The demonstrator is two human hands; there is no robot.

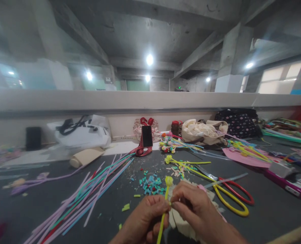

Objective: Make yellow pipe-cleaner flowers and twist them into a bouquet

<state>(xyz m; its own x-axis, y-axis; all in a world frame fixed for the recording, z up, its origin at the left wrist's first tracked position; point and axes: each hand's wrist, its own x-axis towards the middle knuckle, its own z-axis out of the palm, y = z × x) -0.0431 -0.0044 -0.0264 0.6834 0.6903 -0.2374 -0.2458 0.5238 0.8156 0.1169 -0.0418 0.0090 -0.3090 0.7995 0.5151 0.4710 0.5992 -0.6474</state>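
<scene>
"What takes up most room in front of you?"

"The dark worktop [112, 210]. On my left, a bundle of thin pastel stems [89, 200] slants across it, lilac, teal and blue with some red among them."

"And to your right?"

"A pair of scissors [245, 212] with one red and one yellow handle, blades pointing away and to the left. My right hand [198, 206] is the nearer one to them."

"How do your hands stand?"

"My left hand [150, 213] is closed, with a yellow stem [167, 194] pinched between thumb and finger. The right comes in from the other side, its fingertips bunched against the stem just by my left thumb. Whether that grip has hold of the stem, or of some small piece on it, I cannot tell."

"Which way does the stem run?"

"Its long axis goes away from me, near enough upright in my view, leaning a little right at the top. A tail hangs below my left grip, and the knotted head [169, 180] sits just beyond both hands. Both are about equally close to it."

"Anything smaller?"

"Blue offcuts [152, 183], heaped just left of the head and apart from it."
</scene>
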